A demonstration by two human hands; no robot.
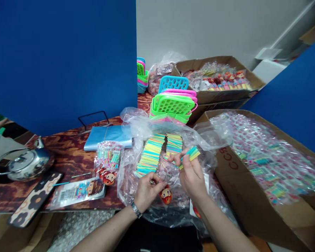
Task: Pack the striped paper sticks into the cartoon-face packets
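My right hand [191, 176] is closed around a small bundle of thin yellow and blue-green sticks [190, 157], raised above a clear plastic sheet. Lower and to its left, my left hand [150, 190], with a metal watch on the wrist, pinches at a small packet with a red-haired cartoon head [166, 195]; its clear part is hard to see. Beyond both hands, two piles of yellow, blue and green sticks lie on the clear plastic bag [127, 175], a large pile [149, 155] and a smaller one [174, 142].
Filled packets [109, 159] and a blue plastic stack [107, 137] lie left, near a flower-patterned phone [35, 199] and metal kettle [28, 161]. Coloured baskets [173, 105] stand behind. Cardboard boxes of packets stand right [241, 189] and at the back [220, 96].
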